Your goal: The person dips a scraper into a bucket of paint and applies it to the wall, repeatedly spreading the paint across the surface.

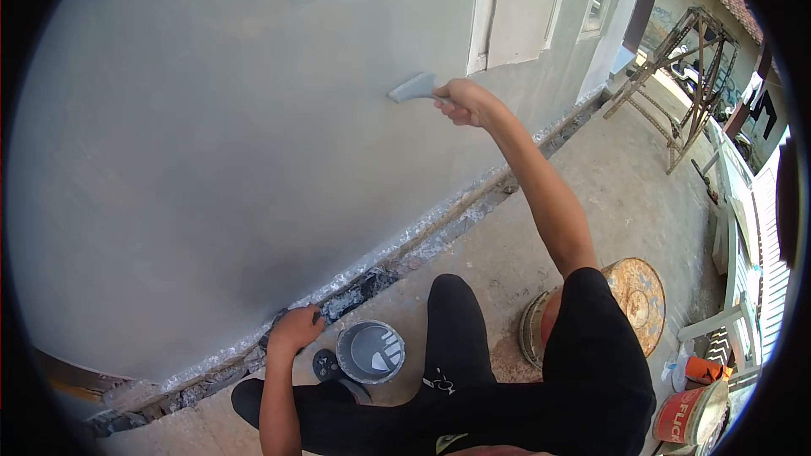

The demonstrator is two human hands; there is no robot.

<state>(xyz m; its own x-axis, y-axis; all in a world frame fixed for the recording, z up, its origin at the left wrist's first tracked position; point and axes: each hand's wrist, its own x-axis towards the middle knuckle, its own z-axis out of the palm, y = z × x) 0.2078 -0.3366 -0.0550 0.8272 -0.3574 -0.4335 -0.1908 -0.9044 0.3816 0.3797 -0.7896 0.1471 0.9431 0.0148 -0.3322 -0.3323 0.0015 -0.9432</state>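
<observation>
My right hand [463, 104] grips a wide scraper [413, 88], its blade against the grey wall [236, 101] below a white-framed panel. My left hand [296, 327] is low at the foot of the wall, fingers curled round a small dark thing that I cannot make out. Close to its right stands a round bucket [355, 353] with grey material and pale streaks inside. Beside the bucket, my dark sandal [324, 365] shows in part.
A rough gutter [363, 290] runs along the wall's base. Rusty drums [635, 300] stand beside my leg at the right. Farther off are a metal frame [676, 89], a red and white bucket [686, 415] and white slatted furniture [770, 228].
</observation>
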